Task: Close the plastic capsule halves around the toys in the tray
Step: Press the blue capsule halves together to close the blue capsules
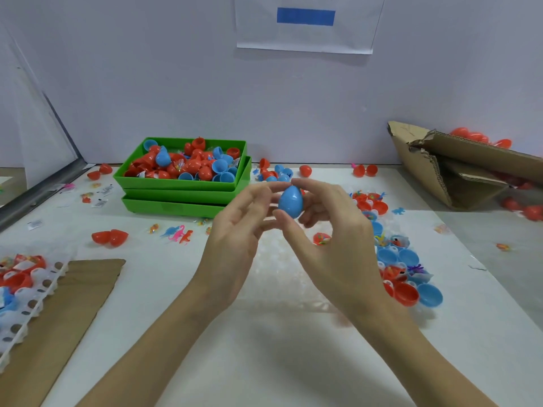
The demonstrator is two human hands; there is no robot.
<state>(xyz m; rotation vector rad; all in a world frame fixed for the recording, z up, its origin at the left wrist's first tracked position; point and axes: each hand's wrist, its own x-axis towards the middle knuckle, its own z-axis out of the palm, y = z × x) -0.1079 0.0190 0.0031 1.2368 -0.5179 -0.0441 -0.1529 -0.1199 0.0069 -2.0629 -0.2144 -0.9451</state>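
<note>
Head view showed a closed blue egg capsule (pixel 290 201) held above the counter (pixel 264 348), in front of the stacked green trays (pixel 182 183). The right hand (pixel 329 230) pinched it between thumb and fingertips; the left hand (pixel 238 230) touched its upper end with loosely spread fingers. It looked light, stiff and smooth, likely slippery, best gripped across its widest part. Open red and blue halves (pixel 411 289) lay to the right.
</note>
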